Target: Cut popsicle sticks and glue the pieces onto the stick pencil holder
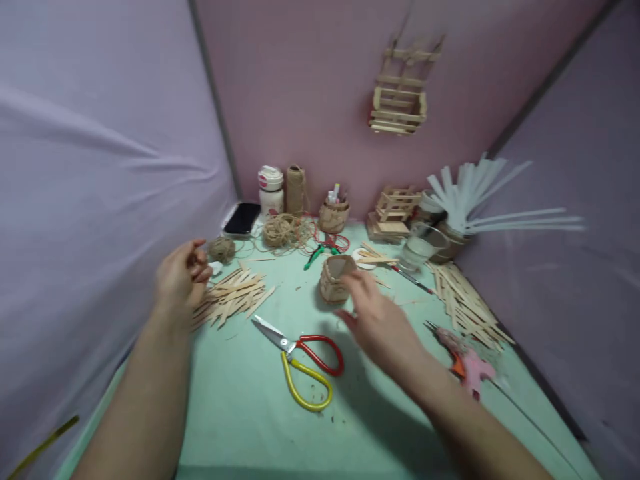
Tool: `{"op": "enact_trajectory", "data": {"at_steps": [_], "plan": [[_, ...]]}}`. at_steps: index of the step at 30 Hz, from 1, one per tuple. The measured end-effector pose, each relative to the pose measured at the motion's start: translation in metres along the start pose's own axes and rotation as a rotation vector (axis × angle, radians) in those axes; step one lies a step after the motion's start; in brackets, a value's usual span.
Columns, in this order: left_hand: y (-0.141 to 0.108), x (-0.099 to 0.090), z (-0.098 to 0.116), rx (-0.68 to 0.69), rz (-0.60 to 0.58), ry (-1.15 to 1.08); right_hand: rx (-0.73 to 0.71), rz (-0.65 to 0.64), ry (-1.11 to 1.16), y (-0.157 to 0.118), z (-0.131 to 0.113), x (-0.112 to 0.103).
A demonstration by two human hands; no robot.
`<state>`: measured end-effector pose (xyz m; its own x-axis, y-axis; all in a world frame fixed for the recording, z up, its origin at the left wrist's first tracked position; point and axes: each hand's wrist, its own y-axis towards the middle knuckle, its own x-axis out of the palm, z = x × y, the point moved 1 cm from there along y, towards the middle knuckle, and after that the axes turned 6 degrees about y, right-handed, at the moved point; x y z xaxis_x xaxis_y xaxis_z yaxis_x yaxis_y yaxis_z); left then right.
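My right hand is at the right side of a small craft box covered in tan material. Its thumb and fingers are apart; I cannot tell whether the fingertips touch the rim. My left hand is raised at the left, beside a pile of flat wooden sticks. Its fingers curl inward, and anything inside them is hidden. Between my forearms lie scissors with one red and one yellow handle, blades spread and pointing to the upper left.
A pink glue gun and more sticks lie at right. Behind stand a clear cup, white strips, a pen pot, a bottle and tangled twine. Green-handled pliers lie mid-table. A wooden rack hangs above.
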<state>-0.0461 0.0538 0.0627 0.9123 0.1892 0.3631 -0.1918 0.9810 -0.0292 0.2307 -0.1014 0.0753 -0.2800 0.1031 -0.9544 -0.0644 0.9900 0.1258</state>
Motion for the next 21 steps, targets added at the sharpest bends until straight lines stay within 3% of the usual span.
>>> {"op": "enact_trajectory", "data": {"at_steps": [4, 6, 9, 16, 21], "plan": [[-0.002, 0.007, -0.001, -0.049, -0.056, 0.023, -0.147, -0.307, 0.083, -0.023, -0.043, 0.032], [-0.004, 0.01, -0.001, -0.078, -0.087, 0.038, -0.109, -0.355, 0.062, -0.027, -0.052, 0.052], [-0.006, 0.012, -0.001, -0.118, -0.119, 0.046, -0.039, -0.322, 0.043, -0.026, -0.053, 0.068], [-0.012, 0.007, -0.008, -0.164, -0.277, 0.092, 0.11, -0.392, 0.111, -0.029, -0.045, 0.059], [-0.026, 0.008, -0.003, -0.182, -0.255, 0.201, 0.17, -0.365, 0.28, -0.047, -0.032, 0.041]]}}
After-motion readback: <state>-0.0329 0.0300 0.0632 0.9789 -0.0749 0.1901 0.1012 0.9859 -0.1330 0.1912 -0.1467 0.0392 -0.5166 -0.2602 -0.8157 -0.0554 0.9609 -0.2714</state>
